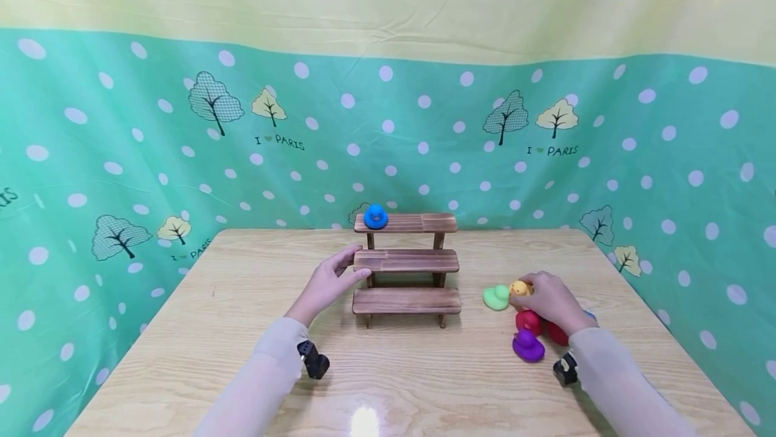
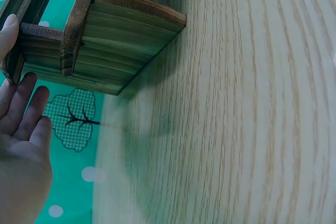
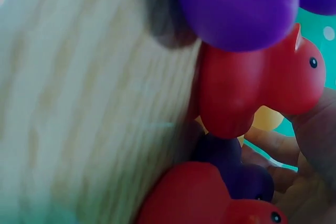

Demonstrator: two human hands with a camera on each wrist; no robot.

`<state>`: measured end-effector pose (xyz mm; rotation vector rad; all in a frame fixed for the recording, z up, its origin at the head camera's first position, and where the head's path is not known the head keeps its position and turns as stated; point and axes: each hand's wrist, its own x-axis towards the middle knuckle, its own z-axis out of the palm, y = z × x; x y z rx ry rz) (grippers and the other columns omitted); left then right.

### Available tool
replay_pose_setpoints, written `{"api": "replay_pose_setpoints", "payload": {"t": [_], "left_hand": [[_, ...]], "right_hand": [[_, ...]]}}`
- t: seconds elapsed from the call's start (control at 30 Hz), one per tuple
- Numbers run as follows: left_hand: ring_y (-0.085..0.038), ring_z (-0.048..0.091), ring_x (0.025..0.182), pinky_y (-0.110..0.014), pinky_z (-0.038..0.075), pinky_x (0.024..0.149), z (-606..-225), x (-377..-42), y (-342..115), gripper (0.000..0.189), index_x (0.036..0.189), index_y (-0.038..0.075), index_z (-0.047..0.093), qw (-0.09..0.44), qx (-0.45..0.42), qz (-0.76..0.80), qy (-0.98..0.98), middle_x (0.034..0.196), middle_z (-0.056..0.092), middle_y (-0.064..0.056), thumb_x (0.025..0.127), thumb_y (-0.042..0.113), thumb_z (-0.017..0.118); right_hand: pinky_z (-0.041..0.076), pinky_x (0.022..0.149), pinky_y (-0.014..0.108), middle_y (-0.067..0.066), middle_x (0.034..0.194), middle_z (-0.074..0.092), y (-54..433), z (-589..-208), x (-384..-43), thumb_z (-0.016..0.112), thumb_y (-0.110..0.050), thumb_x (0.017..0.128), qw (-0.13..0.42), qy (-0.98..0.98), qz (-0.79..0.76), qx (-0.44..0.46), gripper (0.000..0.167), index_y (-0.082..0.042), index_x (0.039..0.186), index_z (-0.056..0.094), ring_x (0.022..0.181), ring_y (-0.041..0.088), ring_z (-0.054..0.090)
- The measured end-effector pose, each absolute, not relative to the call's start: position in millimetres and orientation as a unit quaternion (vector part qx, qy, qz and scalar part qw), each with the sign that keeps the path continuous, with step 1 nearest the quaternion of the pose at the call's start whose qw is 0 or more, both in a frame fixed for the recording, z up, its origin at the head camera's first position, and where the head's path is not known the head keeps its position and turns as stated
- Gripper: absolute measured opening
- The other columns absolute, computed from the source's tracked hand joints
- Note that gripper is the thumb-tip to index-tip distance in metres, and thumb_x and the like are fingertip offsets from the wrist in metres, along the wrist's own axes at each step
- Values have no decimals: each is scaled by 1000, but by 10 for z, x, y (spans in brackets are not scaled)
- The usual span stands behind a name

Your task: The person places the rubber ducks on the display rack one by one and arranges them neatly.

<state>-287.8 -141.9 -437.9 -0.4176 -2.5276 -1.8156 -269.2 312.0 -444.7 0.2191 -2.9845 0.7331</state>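
A three-tier wooden shelf stand point(image 1: 406, 300) stands mid-table, a blue rubber duck point(image 1: 376, 217) at the left of its top tier. My left hand point(image 1: 330, 283) holds the left end of the middle tier; in the left wrist view the thumb and fingers lie on either side of the wood point(image 2: 71, 40). To the right, my right hand point(image 1: 550, 299) pinches a yellow rubber duck point(image 1: 519, 288). Beside it sits a green duck point(image 1: 496, 298). Nearer me are a red duck point(image 1: 529, 322) and a purple duck point(image 1: 529, 346). Another red duck point(image 1: 556, 334) is partly hidden under the right hand.
A bit of a blue thing point(image 1: 590, 316) shows behind the right wrist. In the right wrist view a dark duck point(image 3: 226, 163) lies between the red ones. The wooden table point(image 1: 424, 383) backs onto a dotted green and yellow curtain point(image 1: 388, 100).
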Motion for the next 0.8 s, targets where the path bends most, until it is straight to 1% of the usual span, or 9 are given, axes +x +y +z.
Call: {"api": "replay_pose_setpoints", "payload": {"t": [0.3, 0.43, 0.57, 0.7, 0.8], "left_hand": [[-29, 41, 140, -41, 31, 118, -4372, -2881, -1414, 75, 150, 11, 47, 2, -136, -570, -810, 149, 48, -12, 90, 44, 75], [-29, 40, 141, -41, 31, 118, -4364, -2871, -1414, 74, 150, 13, 47, 0, -133, -572, -810, 150, 48, -12, 89, 45, 75], [-30, 39, 142, -43, 30, 118, -4364, -2867, -1415, 72, 150, 14, 47, -4, -131, -575, -808, 151, 46, -13, 90, 42, 75], [-33, 37, 143, -45, 29, 118, -4373, -2869, -1416, 72, 151, 11, 45, -4, -133, -578, -805, 152, 44, -16, 92, 36, 75], [-32, 37, 142, -44, 29, 118, -4377, -2870, -1417, 72, 152, 10, 44, -2, -132, -577, -806, 152, 44, -15, 92, 37, 75]], "right_hand": [[55, 80, 48, 17, 98, 65, 3111, -4456, -2684, 81, -26, 81, 37, -970, 230, 72, 51, 9, 116, 68, 87, 28, 59], [55, 81, 49, 18, 99, 66, 3106, -4456, -2681, 81, -25, 81, 41, -970, 226, 75, 51, 10, 116, 68, 88, 29, 60], [55, 82, 49, 19, 100, 65, 3099, -4444, -2675, 82, -24, 81, 36, -971, 227, 73, 52, 10, 117, 67, 89, 29, 60], [55, 81, 48, 20, 102, 65, 3097, -4411, -2663, 82, -25, 81, 32, -970, 230, 69, 54, 10, 119, 66, 89, 30, 60], [55, 80, 48, 21, 104, 65, 3092, -4375, -2643, 81, -25, 81, 30, -970, 232, 69, 55, 11, 120, 66, 89, 30, 59]]}}
